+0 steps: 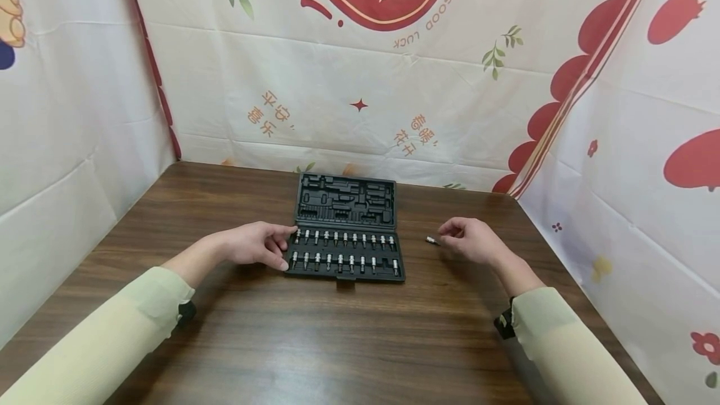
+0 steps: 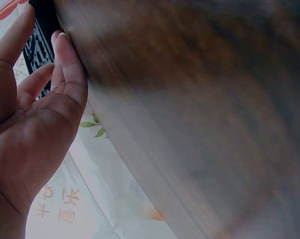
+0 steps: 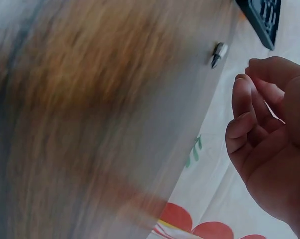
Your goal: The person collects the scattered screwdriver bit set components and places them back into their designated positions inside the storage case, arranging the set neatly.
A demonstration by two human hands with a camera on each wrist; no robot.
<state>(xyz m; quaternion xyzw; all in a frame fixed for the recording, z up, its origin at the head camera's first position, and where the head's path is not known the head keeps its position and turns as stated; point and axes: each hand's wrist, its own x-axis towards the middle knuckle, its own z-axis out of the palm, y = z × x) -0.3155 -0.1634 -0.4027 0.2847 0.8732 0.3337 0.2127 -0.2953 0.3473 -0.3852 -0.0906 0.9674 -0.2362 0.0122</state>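
Observation:
A black bit socket case [image 1: 345,228] lies open on the wooden table, its lid flat toward the back. Two rows of silver bit sockets sit in its front half, with a gap near the right end of the front row. My left hand [image 1: 255,245] rests at the case's left side, index finger extended to its edge and thumb at the front corner. To the right of the case, a single bit socket [image 3: 219,55] lies on the table. My right hand [image 1: 471,239] is right beside it, fingers loosely bent; the right wrist view shows the fingertips apart from the socket.
The brown wooden table [image 1: 337,342] extends in front of the case and to both sides. Printed white cloth [image 1: 315,80] hangs behind the table's back edge and along its left and right sides.

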